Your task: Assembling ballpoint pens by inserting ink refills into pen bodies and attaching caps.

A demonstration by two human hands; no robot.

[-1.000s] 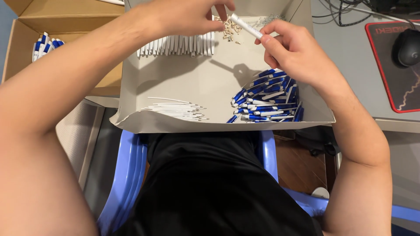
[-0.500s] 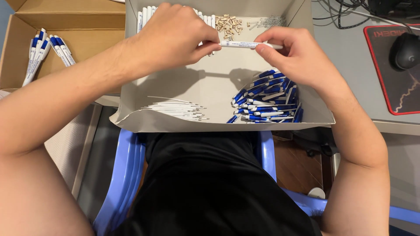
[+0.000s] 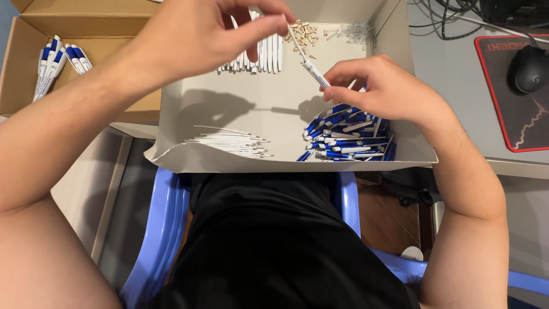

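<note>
- White pen barrel (image 3: 309,66) pinched by right hand (image 3: 380,91); left hand (image 3: 211,34) fingers grip its refill end, above the cardboard tray (image 3: 229,114).
- Done: assembled pens (image 3: 57,63) in far-left box.
- Remaining: blue-white parts pile (image 3: 349,137) near right, refills (image 3: 229,143), barrels (image 3: 260,54).

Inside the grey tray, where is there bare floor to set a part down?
Bare floor of the tray lies mid-tray, between the white barrels, thin refills and blue pen parts. The right side is crowded: that pile, with the right hand above it.

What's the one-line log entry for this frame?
left hand: pinching pen refill | right hand: holding pen barrel | blue pen pile below
</note>
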